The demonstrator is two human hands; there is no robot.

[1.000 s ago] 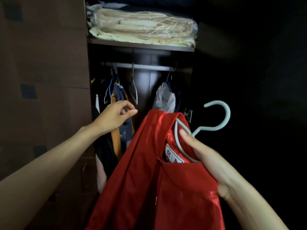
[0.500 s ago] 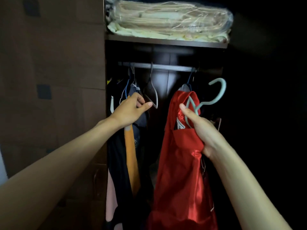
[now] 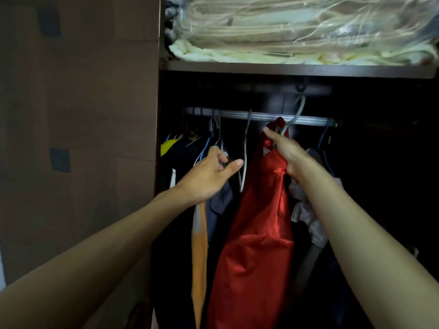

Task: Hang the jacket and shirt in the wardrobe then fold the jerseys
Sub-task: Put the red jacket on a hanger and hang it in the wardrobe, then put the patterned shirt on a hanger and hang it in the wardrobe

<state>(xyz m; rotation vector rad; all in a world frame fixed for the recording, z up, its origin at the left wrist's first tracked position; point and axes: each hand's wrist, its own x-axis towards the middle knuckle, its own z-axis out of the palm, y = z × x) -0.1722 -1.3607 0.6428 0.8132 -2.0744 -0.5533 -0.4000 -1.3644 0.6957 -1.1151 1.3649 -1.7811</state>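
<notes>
From the head view, the right hand (image 3: 286,155) is gripping the neck of the pale hanger (image 3: 294,116) together with the bunched collar of the red garment (image 3: 255,224), fingers curled round both. The hanger's hook is rising just above that hand, at the level of the rail (image 3: 261,116); whether it is already sitting over the rail cannot be told, since the hook looks to be crossing in front of it. The left hand (image 3: 209,176) is grasping the top of the dark clothes (image 3: 180,160) hanging to its left, thumb pointing out toward the red garment, apparently holding a gap open.

The main risk, as I judge it, is the right hand letting go while the hook is only leaning against the rail, dropping the garment to the wardrobe floor. The slick red fabric is looking ready to slide off the hanger's shoulders if tilted. The empty wire hanger (image 3: 244,160) dangling between the hands could be tangling with the hook or getting knocked off.
</notes>
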